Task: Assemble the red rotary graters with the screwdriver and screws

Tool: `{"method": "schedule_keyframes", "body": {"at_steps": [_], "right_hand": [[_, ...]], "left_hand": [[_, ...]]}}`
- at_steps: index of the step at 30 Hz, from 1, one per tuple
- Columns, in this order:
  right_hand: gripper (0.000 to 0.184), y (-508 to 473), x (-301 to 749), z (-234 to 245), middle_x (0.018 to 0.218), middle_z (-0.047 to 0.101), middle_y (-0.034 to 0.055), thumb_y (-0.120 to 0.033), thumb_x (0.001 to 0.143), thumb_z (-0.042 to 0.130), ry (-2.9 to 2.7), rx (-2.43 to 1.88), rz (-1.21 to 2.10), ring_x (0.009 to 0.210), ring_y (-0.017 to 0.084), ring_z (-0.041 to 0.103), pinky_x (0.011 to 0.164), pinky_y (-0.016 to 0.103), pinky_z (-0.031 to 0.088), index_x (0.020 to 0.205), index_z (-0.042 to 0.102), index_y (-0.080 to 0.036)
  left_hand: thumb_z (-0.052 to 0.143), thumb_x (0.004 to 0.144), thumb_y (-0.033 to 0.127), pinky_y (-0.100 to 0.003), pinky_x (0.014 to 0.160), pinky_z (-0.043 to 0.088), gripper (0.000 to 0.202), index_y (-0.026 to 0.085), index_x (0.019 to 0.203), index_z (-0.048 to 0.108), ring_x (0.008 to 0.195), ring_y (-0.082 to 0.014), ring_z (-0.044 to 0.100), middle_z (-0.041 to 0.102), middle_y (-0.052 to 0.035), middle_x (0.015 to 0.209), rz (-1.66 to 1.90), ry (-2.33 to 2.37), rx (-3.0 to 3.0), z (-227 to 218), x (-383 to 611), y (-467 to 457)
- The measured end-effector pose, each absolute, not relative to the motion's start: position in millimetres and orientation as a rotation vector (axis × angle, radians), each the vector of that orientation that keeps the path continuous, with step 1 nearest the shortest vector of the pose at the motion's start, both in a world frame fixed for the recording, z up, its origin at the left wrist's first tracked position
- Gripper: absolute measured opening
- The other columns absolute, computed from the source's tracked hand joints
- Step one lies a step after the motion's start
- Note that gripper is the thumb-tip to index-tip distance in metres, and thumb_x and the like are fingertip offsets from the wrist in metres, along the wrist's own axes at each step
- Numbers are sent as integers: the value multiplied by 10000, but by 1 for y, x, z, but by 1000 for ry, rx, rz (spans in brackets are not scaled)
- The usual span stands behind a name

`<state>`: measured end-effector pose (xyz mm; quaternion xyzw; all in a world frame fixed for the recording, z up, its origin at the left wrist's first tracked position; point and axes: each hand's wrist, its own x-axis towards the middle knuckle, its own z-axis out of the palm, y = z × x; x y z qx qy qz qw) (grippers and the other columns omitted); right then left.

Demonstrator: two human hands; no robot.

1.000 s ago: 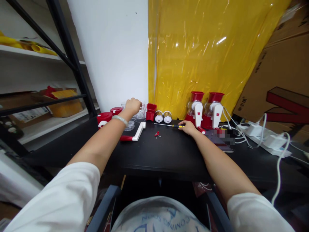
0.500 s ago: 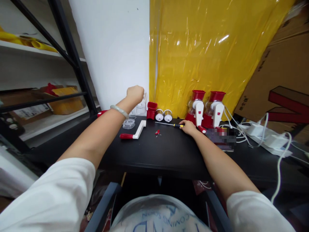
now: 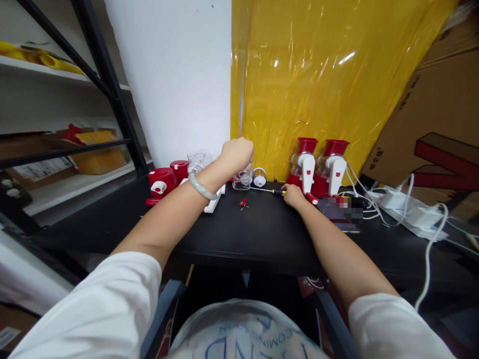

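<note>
My left hand (image 3: 239, 151) is closed above the back of the table, over a clear plastic part (image 3: 242, 183) that shows beneath the fist. My fingers hide its upper portion. Fingers of my right hand (image 3: 294, 195) are closed around the handle end of a screwdriver (image 3: 277, 192), whose long shaft points left along the tabletop. A small red piece (image 3: 243, 202) with tiny bits beside it lies in front of the shaft. Just behind the screwdriver stands a metal drum with a white end (image 3: 259, 177). Under my left forearm, a white crank handle (image 3: 214, 203) is partly hidden.
Two red-and-white rotary graters (image 3: 306, 167) stand at the back right. Red housings (image 3: 163, 180) and another clear part (image 3: 198, 160) sit on the left. A dark tablet-like slab (image 3: 341, 215), a power strip (image 3: 419, 219) and white cables lie at right on the black table (image 3: 254, 234).
My left hand has moved right, and a clear plastic part now shows below it, in front of the drums. Red housings at left have come into sight. My right hand stays at the screwdriver.
</note>
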<state>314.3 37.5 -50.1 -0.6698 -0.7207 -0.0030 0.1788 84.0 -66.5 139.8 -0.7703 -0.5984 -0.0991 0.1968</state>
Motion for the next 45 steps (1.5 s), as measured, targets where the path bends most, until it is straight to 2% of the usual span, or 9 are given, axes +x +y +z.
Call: {"method": "schedule_keyframes", "body": {"at_steps": [3, 8, 19, 26, 30, 34, 39, 42, 45], "right_hand": [[330, 40, 315, -51, 1164, 684, 147, -163, 842, 631, -2054, -1886, -25, 1097, 247, 641, 980, 318, 453, 1166, 696, -154], [339, 41, 316, -52, 1180, 681, 139, -171, 847, 634, -2060, -1882, -43, 1119, 240, 630, 989, 311, 441, 1181, 690, -159], [335, 41, 316, -51, 1179, 683, 153, -153, 853, 619, -2095, -1865, -35, 1125, 246, 628, 982, 311, 438, 1181, 682, -133], [335, 40, 315, -50, 1159, 681, 165, -158, 845, 629, -2107, -1865, -55, 1111, 263, 628, 966, 324, 444, 1174, 688, -131], [330, 39, 315, -49, 1151, 686, 164, -146, 842, 628, -2114, -1858, -58, 1101, 257, 634, 967, 321, 445, 1165, 690, -128], [328, 38, 315, -49, 1172, 683, 163, -146, 851, 616, -2122, -1848, -61, 1125, 254, 626, 980, 316, 438, 1171, 684, -122], [320, 36, 312, -48, 1163, 692, 160, -167, 855, 616, -2124, -1850, -58, 1125, 258, 628, 984, 322, 439, 1163, 686, -114], [321, 36, 311, -48, 1171, 690, 166, -193, 861, 616, -2117, -1860, -60, 1126, 260, 630, 990, 327, 436, 1163, 688, -112], [330, 37, 311, -49, 1177, 686, 173, -207, 866, 612, -2106, -1871, -62, 1130, 267, 632, 992, 330, 436, 1172, 686, -107]], "left_hand": [[574, 907, 201, -350, 859, 487, 247, 173, 1061, 765, 1065, -285, 656, 716, -146, 1090, -257, -1696, -2223, 124, 85, -58], [576, 888, 174, -349, 876, 480, 252, 191, 1052, 767, 1098, -294, 650, 716, -140, 1102, -200, -1753, -2219, 110, 81, -49], [620, 831, 178, -339, 783, 491, 235, 199, 1006, 775, 967, -275, 676, 725, -133, 1039, -138, -1685, -2269, 106, 62, -39], [672, 796, 249, -352, 730, 489, 241, 210, 1002, 790, 927, -297, 684, 736, -145, 1011, -125, -1652, -2291, 109, 56, -36], [717, 789, 332, -348, 772, 484, 296, 225, 1059, 776, 979, -290, 673, 746, -126, 1032, -167, -1614, -2326, 109, 50, -36], [727, 793, 427, -310, 834, 470, 402, 215, 1133, 745, 990, -242, 667, 759, -90, 1026, -304, -1565, -2459, 117, 33, -35], [697, 818, 444, -311, 838, 476, 353, 194, 1062, 748, 963, -228, 672, 754, -95, 1031, -438, -1702, -2286, 120, -13, -21], [735, 777, 405, -319, 855, 482, 398, 195, 1114, 730, 1031, -264, 668, 741, -115, 1100, -187, -1873, -2175, 105, -43, -10], [778, 713, 414, -327, 910, 476, 587, 181, 1242, 675, 1128, -304, 639, 689, -163, 1234, 208, -2039, -2206, 84, -63, -3]]}}
